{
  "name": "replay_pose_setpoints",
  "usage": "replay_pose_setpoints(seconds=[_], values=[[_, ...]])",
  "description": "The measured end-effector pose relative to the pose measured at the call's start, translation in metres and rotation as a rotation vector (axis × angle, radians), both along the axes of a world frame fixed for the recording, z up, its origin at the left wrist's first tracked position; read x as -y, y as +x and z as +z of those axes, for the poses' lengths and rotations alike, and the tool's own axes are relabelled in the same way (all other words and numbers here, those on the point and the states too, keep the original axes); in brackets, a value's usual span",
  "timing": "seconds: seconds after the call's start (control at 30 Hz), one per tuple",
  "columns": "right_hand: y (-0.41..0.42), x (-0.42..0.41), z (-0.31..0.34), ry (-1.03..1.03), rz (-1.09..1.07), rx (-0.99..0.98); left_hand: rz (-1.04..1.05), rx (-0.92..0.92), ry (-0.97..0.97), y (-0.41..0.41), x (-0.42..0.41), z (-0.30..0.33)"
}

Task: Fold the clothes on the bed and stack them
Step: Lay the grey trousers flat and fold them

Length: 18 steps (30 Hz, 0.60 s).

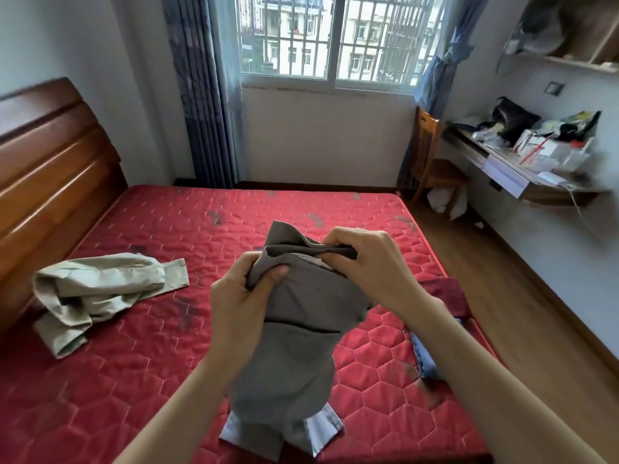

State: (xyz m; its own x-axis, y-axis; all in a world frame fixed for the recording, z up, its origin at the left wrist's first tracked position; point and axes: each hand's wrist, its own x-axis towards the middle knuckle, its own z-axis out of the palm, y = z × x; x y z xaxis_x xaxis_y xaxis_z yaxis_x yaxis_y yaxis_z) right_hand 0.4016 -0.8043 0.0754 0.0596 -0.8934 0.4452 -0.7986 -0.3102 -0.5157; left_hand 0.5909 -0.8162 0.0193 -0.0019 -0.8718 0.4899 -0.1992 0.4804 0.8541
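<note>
Two hands, left grip (239, 296) and right grip (365, 259), pinch one grey garment (301, 316) | one beige garment (100, 293) near bed (134, 380) left edge

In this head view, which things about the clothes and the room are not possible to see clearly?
- Stack by the right forearm: the red garment and blue garment are mostly hidden by that arm; kind unclear.
- Grey garment, gripped by the left hand and right hand: its lower end is bunched, so full shape unclear.
- Desk clutter: blurred, items unreadable.
- Beige garment: crumpled, type uncertain.
</note>
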Motion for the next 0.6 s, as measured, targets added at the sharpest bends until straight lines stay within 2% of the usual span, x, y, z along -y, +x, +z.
replay_pose_setpoints(seconds=[0.1, 0.17, 0.23, 0.33, 0.5, 0.6], values=[[-0.001, 0.006, 0.002, 0.049, -0.022, 0.008, -0.017, -0.055, 0.047, 0.0, 0.0, 0.003], [-0.002, 0.007, 0.002, 0.024, -0.034, 0.042, -0.135, -0.155, 0.098, 0.001, -0.001, 0.009], [-0.004, 0.007, 0.004, -0.005, -0.028, 0.079, -0.17, -0.097, 0.022, 0.004, 0.001, 0.013], [-0.006, 0.006, 0.008, -0.023, 0.013, 0.145, -0.082, 0.051, -0.078, 0.009, 0.007, 0.019], [-0.011, 0.009, 0.017, -0.012, 0.121, 0.208, -0.181, -0.005, -0.1, 0.007, 0.015, 0.042], [-0.012, 0.008, 0.024, 0.001, 0.185, 0.264, -0.162, -0.003, -0.129, 0.004, 0.017, 0.058]])
